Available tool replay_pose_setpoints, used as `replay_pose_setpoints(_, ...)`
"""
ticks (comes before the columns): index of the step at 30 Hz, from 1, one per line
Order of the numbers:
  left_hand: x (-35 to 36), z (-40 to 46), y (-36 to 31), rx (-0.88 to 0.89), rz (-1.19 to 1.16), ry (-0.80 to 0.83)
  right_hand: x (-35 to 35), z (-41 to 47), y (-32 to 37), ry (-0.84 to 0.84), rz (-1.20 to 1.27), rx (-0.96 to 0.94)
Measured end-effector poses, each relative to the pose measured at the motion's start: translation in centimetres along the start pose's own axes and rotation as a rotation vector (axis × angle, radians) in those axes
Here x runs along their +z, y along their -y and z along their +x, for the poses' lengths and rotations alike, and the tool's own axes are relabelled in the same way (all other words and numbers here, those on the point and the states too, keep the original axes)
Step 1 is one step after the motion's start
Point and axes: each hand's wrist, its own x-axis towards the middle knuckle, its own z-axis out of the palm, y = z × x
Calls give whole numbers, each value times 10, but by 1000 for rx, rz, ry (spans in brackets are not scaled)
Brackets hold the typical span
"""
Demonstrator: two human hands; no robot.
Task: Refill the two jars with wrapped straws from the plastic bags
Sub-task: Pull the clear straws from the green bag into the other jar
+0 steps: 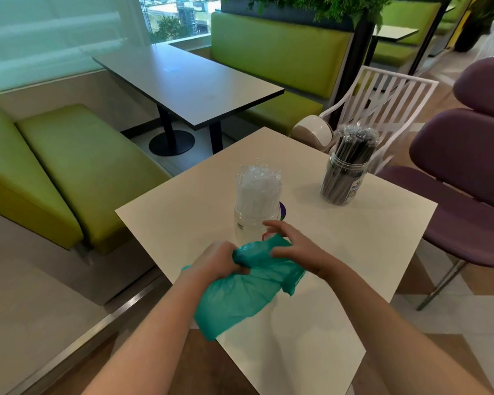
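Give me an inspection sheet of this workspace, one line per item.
Surface: cream square table, bare at its near end.
Job's things: clear jar of white wrapped straws mid-table; jar of dark wrapped straws at the far right corner; green plastic bag, crumpled at the near left edge.
Clutter: purple object behind the clear jar, mostly hidden.
Hands: left hand grips the bag; right hand rests curled on its top.
Cables: nothing seen.
Surroundings: grey table, green benches, white slatted chair, purple seats.
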Motion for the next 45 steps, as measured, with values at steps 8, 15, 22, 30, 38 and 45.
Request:
replay_pose_setpoints(8,-10,-3,7,-37,-144,-69,-20,4,-13,-296,57,-11)
replay_pose_setpoints(15,-9,-6,14,-96,-456,-90,-1,-9,-32,-131,396,249)
replay_pose_setpoints(22,-2,-12,13,-99,-658,-7,10,-10,-50,-86,870,264)
replay_pose_setpoints(30,8,-10,18,-108,-724,-98,-12,-12,-51,-405,1408,239)
replay_pose_setpoints(38,11,-8,5,-95,-661,-45,5,0,-53,-256,1096,429)
replay_pose_setpoints(45,12,-6,-5,-42,-630,-118,11,3,-28,121,118,150)
